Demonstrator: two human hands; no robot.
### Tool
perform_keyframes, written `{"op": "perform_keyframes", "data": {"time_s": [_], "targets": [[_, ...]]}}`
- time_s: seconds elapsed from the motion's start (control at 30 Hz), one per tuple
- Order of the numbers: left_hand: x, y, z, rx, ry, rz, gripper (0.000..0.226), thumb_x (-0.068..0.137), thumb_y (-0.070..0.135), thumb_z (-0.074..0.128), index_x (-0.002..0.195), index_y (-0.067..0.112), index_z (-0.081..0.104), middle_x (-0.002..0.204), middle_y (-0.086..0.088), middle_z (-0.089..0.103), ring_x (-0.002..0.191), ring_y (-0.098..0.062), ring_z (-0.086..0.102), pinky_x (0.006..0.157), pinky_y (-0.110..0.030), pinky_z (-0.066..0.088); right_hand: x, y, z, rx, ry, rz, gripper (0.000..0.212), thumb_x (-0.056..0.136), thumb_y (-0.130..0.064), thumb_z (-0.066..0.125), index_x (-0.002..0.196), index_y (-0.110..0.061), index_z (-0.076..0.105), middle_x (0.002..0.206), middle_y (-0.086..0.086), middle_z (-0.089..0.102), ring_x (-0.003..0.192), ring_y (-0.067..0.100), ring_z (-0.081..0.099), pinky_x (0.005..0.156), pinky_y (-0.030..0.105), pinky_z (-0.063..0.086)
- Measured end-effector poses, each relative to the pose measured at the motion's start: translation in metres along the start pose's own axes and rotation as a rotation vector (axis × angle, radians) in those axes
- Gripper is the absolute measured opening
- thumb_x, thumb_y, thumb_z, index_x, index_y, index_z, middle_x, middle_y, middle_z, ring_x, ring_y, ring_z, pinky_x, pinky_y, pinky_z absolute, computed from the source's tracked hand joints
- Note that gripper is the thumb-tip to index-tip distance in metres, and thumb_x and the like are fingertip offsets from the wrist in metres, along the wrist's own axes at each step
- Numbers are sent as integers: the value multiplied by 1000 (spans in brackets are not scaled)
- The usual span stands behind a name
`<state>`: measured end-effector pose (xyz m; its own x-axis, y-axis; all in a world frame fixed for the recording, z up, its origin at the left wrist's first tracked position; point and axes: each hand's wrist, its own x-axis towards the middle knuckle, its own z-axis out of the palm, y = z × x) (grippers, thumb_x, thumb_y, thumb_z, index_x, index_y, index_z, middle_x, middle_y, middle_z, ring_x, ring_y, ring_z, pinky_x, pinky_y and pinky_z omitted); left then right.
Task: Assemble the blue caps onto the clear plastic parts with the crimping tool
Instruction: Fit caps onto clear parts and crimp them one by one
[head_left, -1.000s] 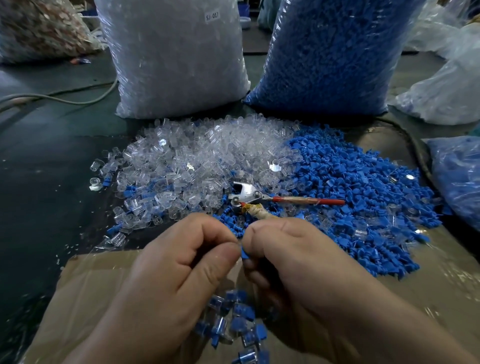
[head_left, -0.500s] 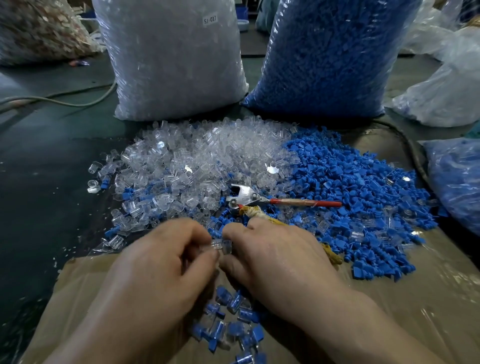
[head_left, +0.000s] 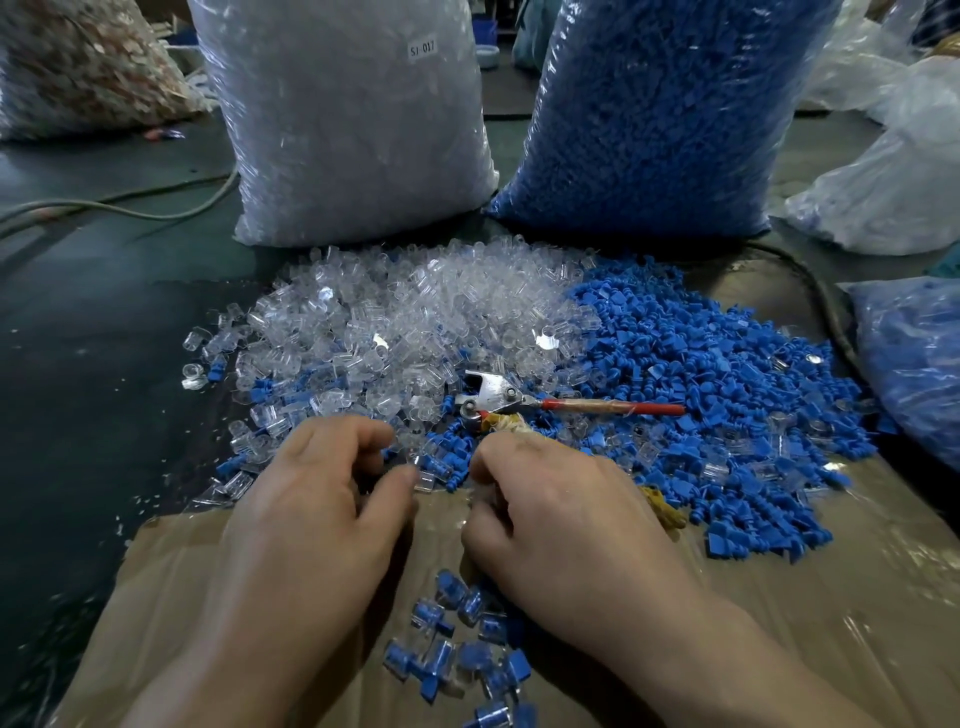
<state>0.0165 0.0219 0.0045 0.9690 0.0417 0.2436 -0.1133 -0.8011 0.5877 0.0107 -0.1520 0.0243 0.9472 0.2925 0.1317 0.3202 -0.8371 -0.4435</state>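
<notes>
A: Two big sacks stood at the back, the clear bag (head_left: 353, 130) left of the blue bag (head_left: 660, 114). What lay before you?

B: You had the clear plastic parts (head_left: 415, 312) heaped against the blue caps (head_left: 717, 364), with the cardboard sheet (head_left: 857, 597) nearest you.

A: And your hands?

B: Your left hand (head_left: 311, 509) was at the heaps' near edge, fingers curled, thumb tip by one loose clear part (head_left: 423, 478). Gripped or not, I couldn't tell. Your right hand (head_left: 561, 509) was curled knuckles-up over the wrapped handle of the crimping tool (head_left: 493, 392). Its grasp was hidden too.

A: The tool itself?

B: It lay on the caps, metal head left, red handle pointing right. Capped pieces (head_left: 457, 649) clustered between your wrists.
</notes>
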Motion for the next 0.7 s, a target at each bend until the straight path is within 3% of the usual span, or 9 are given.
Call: {"op": "perform_keyframes", "data": {"time_s": [0.07, 0.13, 0.27, 0.33, 0.43, 0.53, 0.63, 0.7], "targets": [[-3, 6, -3, -190, -32, -1, 18, 81, 60, 63, 87, 43, 62, 76, 15, 67, 71, 0, 62, 52, -16, 45, -2, -3, -2, 87, 38, -16, 9, 88, -38, 49, 89, -29, 47, 82, -10, 51, 71, 12, 48, 62, 37, 41], [-6, 12, -3, -335, -121, -11, 22, 80, 66, 63, 86, 45, 66, 68, 17, 69, 61, 1, 62, 50, -11, 46, -4, -7, -3, 136, 51, -65, 9, 88, -38, 50, 89, -29, 48, 81, -11, 50, 72, 11, 48, 64, 38, 43], [-3, 11, -2, -807, -310, -215, 30, 63, 49, 86, 82, 29, 73, 60, -3, 64, 49, -10, 53, 44, -24, 43, -5, -9, -7, 180, 57, -96, 15, 86, -36, 56, 96, -33, 46, 78, -16, 47, 74, 9, 48, 58, 27, 38], [-1, 7, -2, -933, -365, -287, 39, 51, 40, 92, 79, 21, 73, 58, -11, 60, 45, -14, 50, 38, -21, 38, -5, -9, -9, 172, 57, -121, 19, 84, -34, 56, 99, -35, 44, 76, -17, 45, 74, 7, 46, 56, 23, 36], [-1, 9, -4, -1005, -402, -335, 32, 50, 30, 85, 76, 17, 72, 58, -18, 60, 42, -18, 47, 34, -19, 34, -5, -10, -11, 155, 34, -154, 22, 83, -35, 52, 104, -36, 44, 88, -16, 51, 77, 5, 48, 59, 29, 42], [1, 6, -1, -967, -308, -385, 19, 60, 9, 84, 72, 18, 72, 51, -11, 55, 38, -14, 45, 32, -18, 33, -5, -4, -11, 91, -8, -147, 29, 86, -37, 51, 114, -35, 46, 94, -15, 53, 79, 5, 48, 66, 30, 42], [4, -2, 1, -882, -202, -384, 16, 79, 8, 72, 74, 23, 72, 48, -10, 55, 35, -15, 42, 33, -19, 31, -8, -2, -11, -15, -91, -164, 14, 95, -41, 43, 100, -31, 51, 90, -11, 53, 78, 12, 52, 69, 36, 48], [4, -3, 2, -907, -184, -399, 14, 78, 10, 74, 77, 24, 73, 50, -11, 55, 36, -17, 41, 37, -19, 32, -8, -5, -8, -43, -179, -189, 20, 97, -41, 40, 90, -26, 53, 83, -9, 50, 74, 16, 50, 65, 36, 47]]}}
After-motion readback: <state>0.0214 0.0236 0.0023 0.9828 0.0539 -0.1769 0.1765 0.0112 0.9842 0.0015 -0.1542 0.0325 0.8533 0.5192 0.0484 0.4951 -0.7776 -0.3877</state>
